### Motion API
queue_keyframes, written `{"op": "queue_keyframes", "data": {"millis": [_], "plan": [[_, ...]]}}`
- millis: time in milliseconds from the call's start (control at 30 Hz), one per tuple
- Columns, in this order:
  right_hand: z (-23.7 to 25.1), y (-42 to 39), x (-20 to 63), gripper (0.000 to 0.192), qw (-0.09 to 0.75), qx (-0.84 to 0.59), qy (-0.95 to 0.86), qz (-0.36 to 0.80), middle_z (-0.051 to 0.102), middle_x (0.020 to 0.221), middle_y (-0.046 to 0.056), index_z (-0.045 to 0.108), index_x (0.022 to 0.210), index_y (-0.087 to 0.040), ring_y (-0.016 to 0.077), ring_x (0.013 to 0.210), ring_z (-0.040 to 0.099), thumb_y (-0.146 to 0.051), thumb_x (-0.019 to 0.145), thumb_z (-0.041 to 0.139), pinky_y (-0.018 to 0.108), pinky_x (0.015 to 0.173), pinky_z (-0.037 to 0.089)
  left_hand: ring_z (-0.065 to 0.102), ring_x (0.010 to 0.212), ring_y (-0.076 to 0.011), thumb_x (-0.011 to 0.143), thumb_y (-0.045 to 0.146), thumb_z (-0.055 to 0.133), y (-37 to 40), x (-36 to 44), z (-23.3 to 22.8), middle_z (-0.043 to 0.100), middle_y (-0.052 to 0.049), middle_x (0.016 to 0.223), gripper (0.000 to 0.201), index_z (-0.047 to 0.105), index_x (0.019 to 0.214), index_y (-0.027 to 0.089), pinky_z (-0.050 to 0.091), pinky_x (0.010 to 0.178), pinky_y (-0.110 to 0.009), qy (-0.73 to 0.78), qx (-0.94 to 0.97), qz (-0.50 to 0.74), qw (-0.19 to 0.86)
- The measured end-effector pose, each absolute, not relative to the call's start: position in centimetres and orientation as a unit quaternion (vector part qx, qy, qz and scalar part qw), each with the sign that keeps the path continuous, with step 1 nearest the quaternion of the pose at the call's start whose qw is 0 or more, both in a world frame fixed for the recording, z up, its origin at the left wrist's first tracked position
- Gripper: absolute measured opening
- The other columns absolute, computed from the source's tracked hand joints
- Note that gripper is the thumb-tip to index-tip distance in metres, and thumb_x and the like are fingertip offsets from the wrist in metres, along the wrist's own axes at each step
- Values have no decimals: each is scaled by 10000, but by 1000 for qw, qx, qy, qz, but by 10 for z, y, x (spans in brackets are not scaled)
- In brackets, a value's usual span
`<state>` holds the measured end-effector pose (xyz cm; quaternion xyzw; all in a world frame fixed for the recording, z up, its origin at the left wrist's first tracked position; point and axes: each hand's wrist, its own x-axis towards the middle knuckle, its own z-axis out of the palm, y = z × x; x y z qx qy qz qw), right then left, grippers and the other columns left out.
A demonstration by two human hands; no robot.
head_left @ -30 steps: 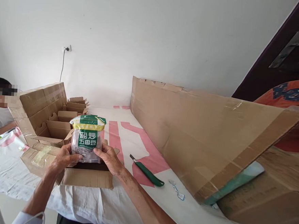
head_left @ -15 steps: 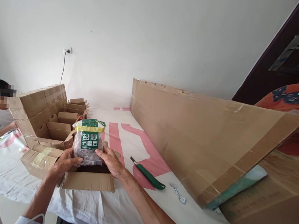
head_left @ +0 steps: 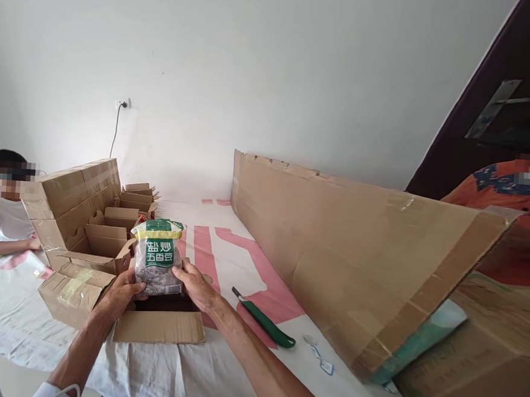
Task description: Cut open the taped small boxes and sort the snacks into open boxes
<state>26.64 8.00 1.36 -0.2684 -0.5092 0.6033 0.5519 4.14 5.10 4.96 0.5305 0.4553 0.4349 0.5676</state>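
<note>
Between my two hands is a clear plastic bag of beans [head_left: 159,259] with a green and yellow label, held upright just above an open cardboard box [head_left: 159,329]. My left hand [head_left: 122,288] grips its lower left side, thumb in front. On the lower right side, my right hand [head_left: 193,284] pinches the bag with the thumb in front; its other fingers are partly hidden. The box's front flap is folded outward, and its dark inside shows below the bag. A taped carton [head_left: 74,291] stands just left of the box.
Several open boxes [head_left: 103,241] stand behind, beside stacked closed cartons [head_left: 65,196]. A green-handled knife [head_left: 269,326] and a small torn wrapper [head_left: 321,357] lie on the cloth to the right. A tall cardboard sheet [head_left: 356,259] stands along that side. One person [head_left: 4,222] sits left, another [head_left: 511,185] right.
The whole scene sits slightly lower in the view as my head has shifted. The bag stays in both hands, tilted slightly differently, above the same box.
</note>
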Motion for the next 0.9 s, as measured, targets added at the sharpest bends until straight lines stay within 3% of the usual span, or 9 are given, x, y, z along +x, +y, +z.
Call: {"op": "queue_keyframes", "data": {"millis": [200,400,600,900], "plan": [[20,84,275,233,548,-294,-525,581,801,1129,54,754,1005,-254,314,1168,676,-388,819,797,491,1097,478,745,1053,-325,577,295,898,53,47,51,810,-97,1068,531,764,1081,191,571,896,-440,458,504,453,575],[26,84,277,386,529,-268,-526,610,802,1192,54,764,1113,-240,310,1177,686,-423,775,779,495,1127,461,748,1037,-317,569,267,910,57,50,49,805,-83,1016,521,767,1065,191,576,887,-426,453,498,475,567],[31,80,277,279,565,-292,-506,582,812,1172,52,781,1071,-251,305,1160,687,-357,825,706,463,1076,477,743,1021,-307,550,257,908,68,57,49,804,-89,1013,509,772,1034,180,588,868,-412,449,491,503,552],[24,89,274,364,567,-291,-499,587,817,1081,50,767,1092,-211,272,1101,688,-383,777,704,423,1028,488,760,1010,-308,518,238,898,72,57,44,816,-96,1040,533,770,1033,177,619,848,-415,454,475,508,557]]}}
